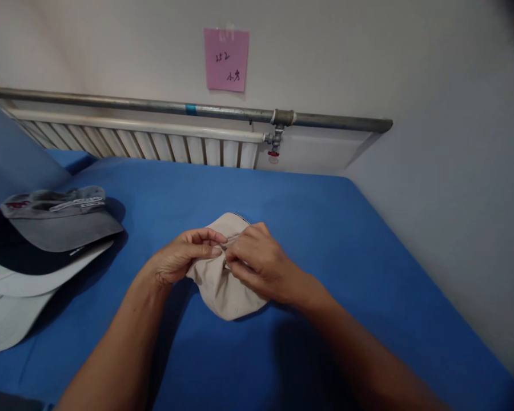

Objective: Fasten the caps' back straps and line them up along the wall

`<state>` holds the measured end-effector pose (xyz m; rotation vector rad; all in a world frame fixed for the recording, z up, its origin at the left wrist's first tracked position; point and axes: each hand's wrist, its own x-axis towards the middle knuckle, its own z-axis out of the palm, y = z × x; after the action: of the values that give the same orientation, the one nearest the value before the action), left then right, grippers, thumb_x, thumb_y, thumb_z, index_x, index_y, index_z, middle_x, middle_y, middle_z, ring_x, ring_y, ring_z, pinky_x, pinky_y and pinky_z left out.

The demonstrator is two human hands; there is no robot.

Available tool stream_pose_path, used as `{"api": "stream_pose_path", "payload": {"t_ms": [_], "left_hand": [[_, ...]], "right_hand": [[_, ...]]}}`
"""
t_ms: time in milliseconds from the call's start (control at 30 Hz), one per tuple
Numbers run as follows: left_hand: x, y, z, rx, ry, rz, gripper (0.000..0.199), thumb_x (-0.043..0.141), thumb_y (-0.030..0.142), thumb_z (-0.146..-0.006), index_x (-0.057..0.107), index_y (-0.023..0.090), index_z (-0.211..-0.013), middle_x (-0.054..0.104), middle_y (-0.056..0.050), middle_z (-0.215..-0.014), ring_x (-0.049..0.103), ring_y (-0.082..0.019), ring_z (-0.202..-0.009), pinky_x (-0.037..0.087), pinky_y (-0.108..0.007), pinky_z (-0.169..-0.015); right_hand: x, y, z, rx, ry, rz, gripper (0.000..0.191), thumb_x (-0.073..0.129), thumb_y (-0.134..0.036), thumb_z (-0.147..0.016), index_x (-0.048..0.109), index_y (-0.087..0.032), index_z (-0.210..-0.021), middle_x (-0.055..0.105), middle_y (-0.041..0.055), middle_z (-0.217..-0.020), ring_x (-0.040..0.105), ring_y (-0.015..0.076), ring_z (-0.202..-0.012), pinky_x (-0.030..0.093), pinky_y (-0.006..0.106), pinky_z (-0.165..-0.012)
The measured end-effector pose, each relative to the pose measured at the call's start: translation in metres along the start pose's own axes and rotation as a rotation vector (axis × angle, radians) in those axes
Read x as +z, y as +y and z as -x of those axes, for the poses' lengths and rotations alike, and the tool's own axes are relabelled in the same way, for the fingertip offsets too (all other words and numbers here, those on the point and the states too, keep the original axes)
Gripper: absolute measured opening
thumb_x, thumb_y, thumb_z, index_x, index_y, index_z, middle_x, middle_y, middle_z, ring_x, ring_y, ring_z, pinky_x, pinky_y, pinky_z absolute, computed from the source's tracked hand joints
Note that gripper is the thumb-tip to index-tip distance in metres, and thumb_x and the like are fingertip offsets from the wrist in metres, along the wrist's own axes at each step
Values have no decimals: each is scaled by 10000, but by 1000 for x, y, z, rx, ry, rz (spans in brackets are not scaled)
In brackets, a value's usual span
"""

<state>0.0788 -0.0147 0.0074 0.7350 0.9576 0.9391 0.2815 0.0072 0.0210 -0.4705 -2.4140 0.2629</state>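
Note:
A beige cap rests on the blue surface in front of me, its brim pointing away and its fabric creased. My left hand grips the cap's left side, with thumb and fingers pinching the cloth near the middle. On the other side, my right hand is closed on the cap, fingers curled at the fold between brim and crown. The spot where both sets of fingertips meet is partly hidden by my right hand.
Several caps lie stacked at the left, a grey cap on top. The blue surface reaches a wall. Behind it are a white radiator, a metal pipe, a red-handled valve and a pink note.

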Motion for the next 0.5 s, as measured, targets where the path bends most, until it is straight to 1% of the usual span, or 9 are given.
{"api": "stream_pose_path", "payload": {"t_ms": [167,233,300,400,500], "left_hand": [[3,2,1,-3,10,26,334,881,133,-521,717,119,-812,702,-22,-682,648,-107,-589,518,-180,-574],[4,2,1,0,18,34,344,890,140,-504,718,118,-801,700,-22,-670,649,-109,-586,520,-181,-575],[4,2,1,2,20,27,348,892,148,-501,716,116,-799,700,-26,-668,652,-116,-587,522,-188,-575],[2,1,0,-8,17,9,335,880,159,-532,708,120,-817,699,-28,-677,653,-125,-584,523,-201,-567],[0,1,0,-12,11,-15,331,867,166,-565,703,121,-848,713,-46,-736,666,-135,-624,529,-212,-598]], "right_hand": [[-1,-5,0,-20,-3,118,137,520,-116,-861,596,-174,-764,638,32,-729,524,184,-764,345,363,-794],[0,-6,-1,-26,4,120,131,524,-112,-859,599,-173,-769,643,34,-744,523,181,-762,348,363,-799],[1,-6,-1,-18,2,75,134,522,-129,-871,600,-174,-772,640,34,-749,528,175,-756,357,358,-802],[6,-4,0,67,20,-55,139,537,-155,-880,595,-184,-756,626,11,-722,546,163,-753,370,349,-811],[9,1,2,227,66,-220,83,612,-159,-834,602,-200,-763,637,-16,-737,568,149,-758,389,340,-826]]}}
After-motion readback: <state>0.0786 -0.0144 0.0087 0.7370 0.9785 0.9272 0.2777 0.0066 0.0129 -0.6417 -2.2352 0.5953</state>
